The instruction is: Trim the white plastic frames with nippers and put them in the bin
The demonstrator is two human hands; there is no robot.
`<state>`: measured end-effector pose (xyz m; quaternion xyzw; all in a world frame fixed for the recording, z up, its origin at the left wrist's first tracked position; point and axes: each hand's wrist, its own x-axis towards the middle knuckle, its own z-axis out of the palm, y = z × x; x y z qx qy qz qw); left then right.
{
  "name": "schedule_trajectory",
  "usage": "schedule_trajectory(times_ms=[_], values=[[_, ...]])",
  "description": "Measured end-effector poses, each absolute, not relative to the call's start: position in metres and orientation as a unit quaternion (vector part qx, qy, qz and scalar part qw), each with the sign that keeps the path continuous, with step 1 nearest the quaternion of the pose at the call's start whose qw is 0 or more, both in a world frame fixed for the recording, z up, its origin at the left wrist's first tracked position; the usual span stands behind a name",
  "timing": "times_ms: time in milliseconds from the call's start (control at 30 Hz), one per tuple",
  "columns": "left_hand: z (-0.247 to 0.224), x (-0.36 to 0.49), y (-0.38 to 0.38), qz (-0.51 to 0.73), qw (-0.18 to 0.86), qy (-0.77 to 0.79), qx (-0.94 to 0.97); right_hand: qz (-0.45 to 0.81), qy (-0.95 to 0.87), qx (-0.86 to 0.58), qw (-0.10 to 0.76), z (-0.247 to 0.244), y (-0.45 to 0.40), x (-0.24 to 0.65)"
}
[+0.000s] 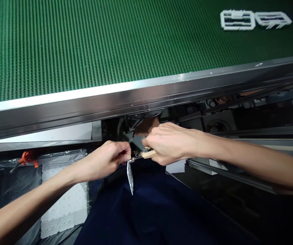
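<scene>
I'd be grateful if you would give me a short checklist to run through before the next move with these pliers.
1. The right hand wraps the wooden handle of the pliers: ok.
2. The left hand pinches the white strip: ok.
3. Pliers' tips are on the strip: cannot tell, the left hand partly hides them.
4. Left fingers are well away from the tips: not ok, they sit right beside them.
5. Both hands are below the steel rail, not touching it: ok.

Under a green conveyor belt (85, 44), the right hand (169, 143) grips wood-handled pliers (148, 153) beside the left hand (108, 160).
</scene>
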<state>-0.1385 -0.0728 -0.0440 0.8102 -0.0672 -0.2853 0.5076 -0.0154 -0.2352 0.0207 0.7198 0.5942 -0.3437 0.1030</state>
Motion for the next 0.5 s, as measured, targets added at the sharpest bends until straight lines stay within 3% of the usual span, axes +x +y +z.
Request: schedule_trajectory(times_ms=[233,367,500], values=[[-0.047,-0.142,-0.074,-0.297,0.541,-0.02,0.786,-0.414,0.544,0.727,0.07,0.013,-0.24,-0.013],[-0.056,-0.15,-0.078,-0.284,0.618,0.06,0.731,-0.45,0.474,0.755,0.049,0.001,-0.262,-0.008],[-0.071,-0.166,-0.096,-0.24,0.717,0.106,0.646,-0.399,0.406,0.819,0.065,-0.018,-0.291,-0.01]])
